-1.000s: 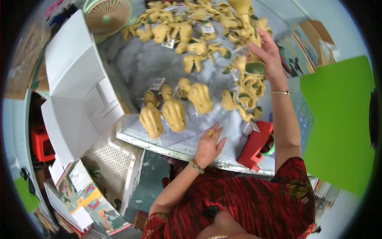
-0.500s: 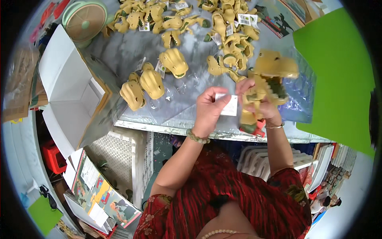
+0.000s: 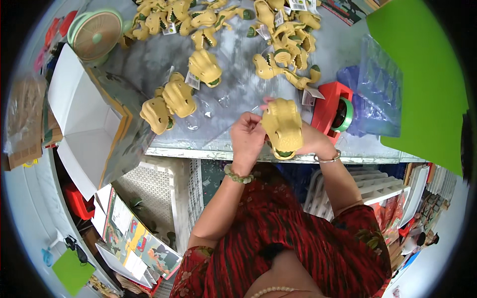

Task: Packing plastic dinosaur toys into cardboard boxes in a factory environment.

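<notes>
Holding the yellow dinosaur toy [image 3: 282, 126], the right hand [image 3: 315, 141] could drop it if its mostly hidden fingers loosen, while the left hand [image 3: 247, 140] pinches narrowly, its hold unclear

My grey table [image 3: 136, 67] carries three yellow dinosaur toys [image 3: 180, 95] on my left; heaps of similar toys [image 3: 204, 19] lie farther back; a red tape dispenser [image 3: 324, 102] stands on my right.

Yellow dinosaur toy [image 3: 282, 126], ridged head uppermost, green-edged mouth nearest, held above table edge [image 3: 213, 154]
</notes>
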A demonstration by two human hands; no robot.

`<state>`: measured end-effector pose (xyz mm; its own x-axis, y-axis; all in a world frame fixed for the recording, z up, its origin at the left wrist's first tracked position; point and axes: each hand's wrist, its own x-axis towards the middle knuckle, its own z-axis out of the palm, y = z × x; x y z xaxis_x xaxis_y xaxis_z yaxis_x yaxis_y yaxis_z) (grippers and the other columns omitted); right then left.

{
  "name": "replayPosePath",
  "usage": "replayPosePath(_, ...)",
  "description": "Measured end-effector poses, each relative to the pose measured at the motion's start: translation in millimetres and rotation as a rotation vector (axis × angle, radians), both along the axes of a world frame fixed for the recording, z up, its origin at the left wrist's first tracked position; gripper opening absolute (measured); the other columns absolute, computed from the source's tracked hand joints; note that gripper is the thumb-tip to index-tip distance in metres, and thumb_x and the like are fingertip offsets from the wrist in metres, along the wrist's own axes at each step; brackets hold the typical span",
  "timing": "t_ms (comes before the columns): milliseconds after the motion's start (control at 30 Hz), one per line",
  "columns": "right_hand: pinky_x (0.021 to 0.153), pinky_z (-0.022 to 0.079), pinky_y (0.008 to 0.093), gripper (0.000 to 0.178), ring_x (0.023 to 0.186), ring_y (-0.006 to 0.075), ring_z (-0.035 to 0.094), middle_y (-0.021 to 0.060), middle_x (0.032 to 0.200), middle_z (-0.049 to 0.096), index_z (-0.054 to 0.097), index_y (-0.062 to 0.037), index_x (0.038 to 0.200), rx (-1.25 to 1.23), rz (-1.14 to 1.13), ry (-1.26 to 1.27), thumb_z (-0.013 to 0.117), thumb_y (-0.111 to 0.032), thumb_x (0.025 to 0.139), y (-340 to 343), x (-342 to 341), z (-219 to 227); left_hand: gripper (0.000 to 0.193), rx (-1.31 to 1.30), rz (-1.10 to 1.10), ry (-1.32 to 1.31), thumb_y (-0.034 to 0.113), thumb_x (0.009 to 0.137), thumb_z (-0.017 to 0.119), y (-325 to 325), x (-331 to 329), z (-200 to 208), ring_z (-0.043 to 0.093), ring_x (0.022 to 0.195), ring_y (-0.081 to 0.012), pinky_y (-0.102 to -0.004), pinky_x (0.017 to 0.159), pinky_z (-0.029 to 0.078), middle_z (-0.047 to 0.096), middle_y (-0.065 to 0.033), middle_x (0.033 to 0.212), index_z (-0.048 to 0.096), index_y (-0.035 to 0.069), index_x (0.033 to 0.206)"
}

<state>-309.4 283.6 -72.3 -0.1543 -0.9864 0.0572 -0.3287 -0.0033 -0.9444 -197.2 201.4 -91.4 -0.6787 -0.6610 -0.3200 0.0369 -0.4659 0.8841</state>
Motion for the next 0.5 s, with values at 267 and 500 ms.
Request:
replayPosePath(267,0.084,0.039,0.0310,0.043,0.103,0.0311,0.042,0.0145,0.106,0.048,0.048,-0.0031,0.101,-0.113,-0.225,0.049,0.062,-0.016,0.063,-10,8,-40,0.012,-0.471,-0.027,-0.222,0.010,0.075,0.051,-14,-10,-4,0.049,0.052,-0.0095,-0.0242,0.048,0.040,0.053,-0.0074,0.058,0.049,-0.002,0.075)
replayPosePath(500,0.078,0.038,0.0285,0.049,0.092,0.0192,0.047,0.0079,0.112,0.042,0.040,-0.0032,0.110,0.011,-0.346,0.300,0.063,-0.014,0.068,-27,-23,-50,0.023,-0.104,0.200,-0.027,0.012,0.074,0.056,-15,-24,-12,0.051,0.078,-0.0200,-0.0283,0.071,0.040,0.053,-0.0146,0.086,0.048,0.001,0.093)
